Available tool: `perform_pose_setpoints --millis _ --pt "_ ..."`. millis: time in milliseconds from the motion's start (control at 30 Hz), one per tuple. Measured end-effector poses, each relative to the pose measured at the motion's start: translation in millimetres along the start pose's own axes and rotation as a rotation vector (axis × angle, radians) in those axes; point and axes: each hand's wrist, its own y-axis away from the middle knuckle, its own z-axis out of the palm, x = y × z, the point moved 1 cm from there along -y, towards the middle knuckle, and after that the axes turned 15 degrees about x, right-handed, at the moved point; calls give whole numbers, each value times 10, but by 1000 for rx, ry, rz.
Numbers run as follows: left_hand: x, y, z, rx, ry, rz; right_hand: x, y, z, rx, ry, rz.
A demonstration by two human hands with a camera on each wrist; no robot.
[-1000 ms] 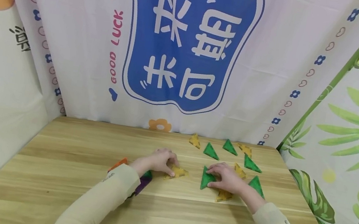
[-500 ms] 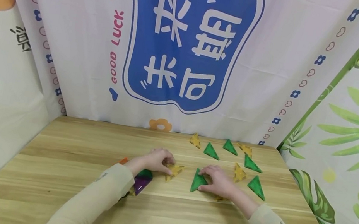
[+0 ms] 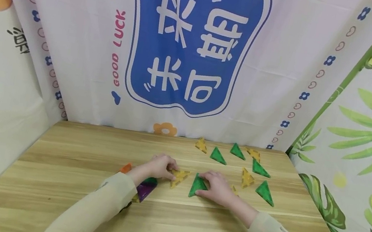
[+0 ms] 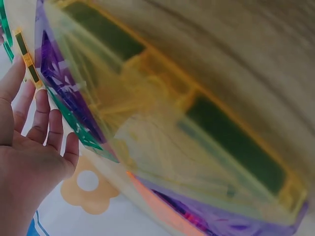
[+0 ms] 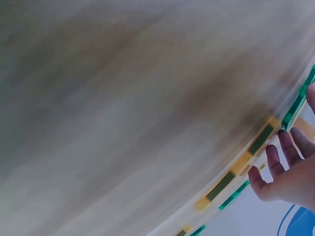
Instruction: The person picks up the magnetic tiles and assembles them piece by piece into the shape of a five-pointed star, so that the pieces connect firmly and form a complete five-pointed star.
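My left hand [image 3: 162,167] holds a yellow triangular magnetic tile [image 3: 180,178] on the table by its left side, between thumb and fingers. To its right, my right hand [image 3: 217,188] grips a green triangular magnetic tile [image 3: 197,187], thumb on the near end and fingers on the far end. A small gap separates the two tiles. In the left wrist view, the left hand's fingertips meet the yellow tile [image 4: 28,59] edge-on. The green tile [image 5: 297,104] appears beside the right hand [image 5: 290,172] in the right wrist view, partly cut off.
Beside my left wrist lie joined tiles, with purple [image 3: 146,191], green [image 3: 151,181] and orange [image 3: 125,168] parts showing. Several loose green [image 3: 265,192] and yellow [image 3: 247,178] triangles are spread at the back right. A printed curtain [image 3: 89,56] hangs behind the table.
My right hand has slid the green tile leftward, closer to the yellow one. The yellow tile has turned and shifted slightly left with my left hand.
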Motion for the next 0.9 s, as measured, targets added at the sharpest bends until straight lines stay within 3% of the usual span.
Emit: perform_pose_setpoints --millis 533,733,900 --pt "12 33 -1 34 -19 -50 -228 -172 120 -25 54 28" --pt "48 29 21 68 -22 -21 -208 -250 175 -19 74 41" --pt "33 24 30 69 -49 -47 -189 -300 200 -35 83 37"
